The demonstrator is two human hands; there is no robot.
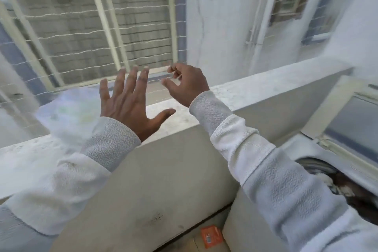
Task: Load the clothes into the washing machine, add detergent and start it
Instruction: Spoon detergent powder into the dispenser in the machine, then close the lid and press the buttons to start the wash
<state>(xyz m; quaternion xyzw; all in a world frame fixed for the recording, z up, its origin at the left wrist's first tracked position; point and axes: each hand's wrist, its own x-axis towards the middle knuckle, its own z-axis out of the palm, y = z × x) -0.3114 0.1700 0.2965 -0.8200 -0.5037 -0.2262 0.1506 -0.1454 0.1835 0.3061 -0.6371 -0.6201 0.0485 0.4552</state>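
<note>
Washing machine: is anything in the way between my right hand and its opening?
Nothing visible blocks it. The right hand is up over the ledge, holding nothing. The lid of the washing machine stands raised, and the opening, with clothes inside, lies bare below the right sleeve.

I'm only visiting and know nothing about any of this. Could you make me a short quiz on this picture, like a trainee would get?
1. True or false: the left hand is gripping a garment.
2. Where does the orange packet lie?
A. on top of the ledge
B. down low, between the wall and the washing machine
C. inside the drum
3. Fill in the gap: the washing machine's lid stands ____.

Key:
1. False. Its fingers are spread and it holds nothing.
2. B
3. open
</note>
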